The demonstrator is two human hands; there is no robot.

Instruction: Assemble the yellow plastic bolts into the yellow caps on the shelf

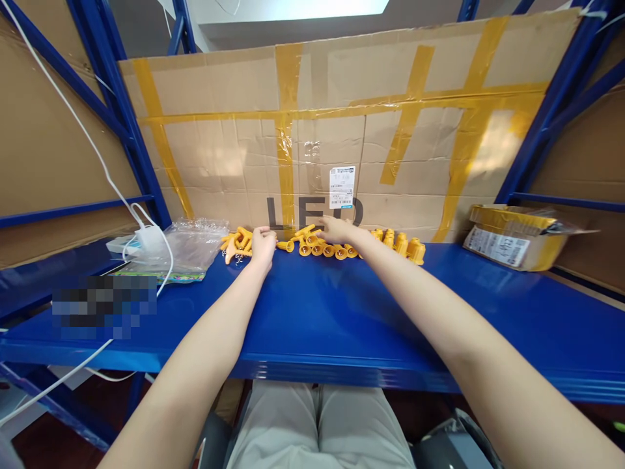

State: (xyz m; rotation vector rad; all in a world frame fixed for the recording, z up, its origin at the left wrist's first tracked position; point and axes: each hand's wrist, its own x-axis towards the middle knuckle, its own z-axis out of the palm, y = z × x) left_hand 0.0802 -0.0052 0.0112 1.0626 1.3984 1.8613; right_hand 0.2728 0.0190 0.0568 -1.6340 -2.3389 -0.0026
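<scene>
My left hand (264,246) is at the back of the blue shelf, its fingers curled together; whatever they hold, if anything, is hidden. To its left is a pile of yellow handle-shaped plastic pieces (238,242) with small metal rings. Just right of that hand a yellow cone-shaped piece (285,246) lies on its side. My right hand (336,229) reaches over a row of yellow cup-shaped pieces (341,253), fingers stretched out to the left near a few loose yellow pieces (305,232). More yellow cups (401,244) stand upright beyond my right forearm.
A taped cardboard panel (234,156) closes off the back of the blue shelf (322,312). On the left are clear plastic bags (190,247), a white plug with a cable (150,240) and a blurred-out item (105,305). An opened cardboard box (517,238) sits at right.
</scene>
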